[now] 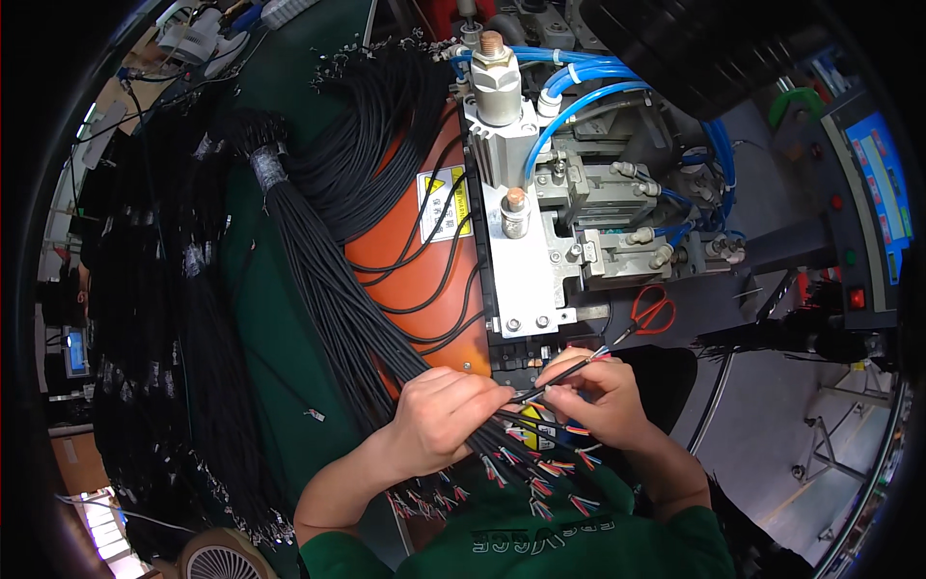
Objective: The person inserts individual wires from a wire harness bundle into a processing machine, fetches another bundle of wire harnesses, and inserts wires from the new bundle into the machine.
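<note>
In front of the machine's lower edge, a thin black cable [527,396] passes between my two hands. My left hand [439,415] pinches it between thumb and fingers. My right hand [600,398] is closed on the cable near its end, where coloured wires [602,353] stick out past the fingers. Below and between the hands fan out many other cable ends [540,468] with bared red, white, blue and black wires. They belong to a thick black cable bundle [323,261] running up and left, wrapped with clear tape near its far end.
A metal clamping machine [521,261] with blue air hoses [588,72] stands ahead. Red-handled scissors [653,311] lie at its right. More black cables [362,145] cover the orange surface [400,280] and green table [265,357]. A control panel [873,193] is far right; a fan [230,560] lower left.
</note>
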Demonstrator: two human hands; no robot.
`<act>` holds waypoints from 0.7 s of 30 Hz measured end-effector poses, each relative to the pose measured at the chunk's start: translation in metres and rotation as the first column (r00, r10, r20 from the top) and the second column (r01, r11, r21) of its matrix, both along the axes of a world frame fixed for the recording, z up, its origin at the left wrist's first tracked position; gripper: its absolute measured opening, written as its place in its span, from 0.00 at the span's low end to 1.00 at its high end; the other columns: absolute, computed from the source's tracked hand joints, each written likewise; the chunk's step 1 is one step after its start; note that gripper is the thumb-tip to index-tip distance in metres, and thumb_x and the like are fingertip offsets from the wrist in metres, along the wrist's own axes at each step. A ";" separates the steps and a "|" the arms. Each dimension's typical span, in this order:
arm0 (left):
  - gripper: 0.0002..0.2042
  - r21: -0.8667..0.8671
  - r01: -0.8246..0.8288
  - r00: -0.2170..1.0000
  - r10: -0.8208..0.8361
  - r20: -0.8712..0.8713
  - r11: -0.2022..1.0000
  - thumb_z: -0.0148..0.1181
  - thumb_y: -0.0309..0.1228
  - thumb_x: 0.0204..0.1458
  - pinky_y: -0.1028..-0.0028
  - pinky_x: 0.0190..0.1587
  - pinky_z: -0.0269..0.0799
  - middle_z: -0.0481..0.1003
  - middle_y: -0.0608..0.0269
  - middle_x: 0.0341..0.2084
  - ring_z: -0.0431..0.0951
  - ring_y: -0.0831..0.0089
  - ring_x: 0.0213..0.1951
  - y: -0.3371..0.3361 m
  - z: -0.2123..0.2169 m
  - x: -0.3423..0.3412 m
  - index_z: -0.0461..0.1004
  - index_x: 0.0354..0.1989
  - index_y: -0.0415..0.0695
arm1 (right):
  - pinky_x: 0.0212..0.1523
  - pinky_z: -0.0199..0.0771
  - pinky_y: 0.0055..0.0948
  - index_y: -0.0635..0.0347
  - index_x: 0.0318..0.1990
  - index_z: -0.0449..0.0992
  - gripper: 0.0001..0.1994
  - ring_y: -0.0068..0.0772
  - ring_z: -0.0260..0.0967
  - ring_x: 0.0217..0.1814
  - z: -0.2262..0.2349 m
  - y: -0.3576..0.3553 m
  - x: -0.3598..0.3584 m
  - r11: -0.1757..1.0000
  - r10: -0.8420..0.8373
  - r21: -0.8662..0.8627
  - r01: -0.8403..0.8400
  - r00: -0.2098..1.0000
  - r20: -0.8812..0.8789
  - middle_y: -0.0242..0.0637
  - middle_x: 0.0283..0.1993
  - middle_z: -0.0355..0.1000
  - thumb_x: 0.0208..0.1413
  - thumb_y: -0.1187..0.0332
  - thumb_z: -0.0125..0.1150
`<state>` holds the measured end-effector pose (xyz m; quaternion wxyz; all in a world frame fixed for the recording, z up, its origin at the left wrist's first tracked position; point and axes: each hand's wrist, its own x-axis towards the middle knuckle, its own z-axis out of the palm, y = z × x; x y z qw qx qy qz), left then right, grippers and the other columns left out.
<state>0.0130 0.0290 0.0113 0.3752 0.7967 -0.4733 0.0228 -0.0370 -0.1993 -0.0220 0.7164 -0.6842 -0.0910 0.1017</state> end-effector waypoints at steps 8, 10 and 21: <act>0.16 0.043 -0.166 0.985 0.168 -0.047 0.985 0.69 0.28 0.36 0.70 0.23 0.65 0.74 0.60 0.23 0.74 0.66 0.22 -0.008 0.001 -0.004 0.74 0.35 0.39 | 0.32 0.69 0.16 0.68 0.57 0.65 0.21 0.15 0.69 0.30 0.009 0.010 -0.002 0.915 -0.144 0.340 0.215 0.964 -0.223 0.35 0.40 0.71 0.54 0.81 0.59; 0.18 -0.064 -0.136 0.991 0.136 -0.006 0.989 0.69 0.29 0.34 0.70 0.25 0.67 0.75 0.58 0.25 0.75 0.64 0.23 -0.014 0.001 0.000 0.74 0.37 0.37 | 0.31 0.67 0.16 0.67 0.54 0.69 0.18 0.15 0.69 0.31 0.010 0.013 -0.003 0.993 -0.055 0.104 0.064 0.995 -0.082 0.34 0.39 0.70 0.55 0.81 0.59; 0.21 -0.053 -0.103 0.992 0.107 0.071 0.993 0.63 0.24 0.33 0.71 0.29 0.66 0.76 0.57 0.30 0.76 0.64 0.29 -0.023 -0.002 0.003 0.74 0.41 0.32 | 0.27 0.68 0.14 0.68 0.46 0.71 0.09 0.15 0.68 0.27 0.012 0.009 0.008 0.866 0.003 0.445 0.227 0.888 -0.460 0.34 0.33 0.72 0.59 0.77 0.54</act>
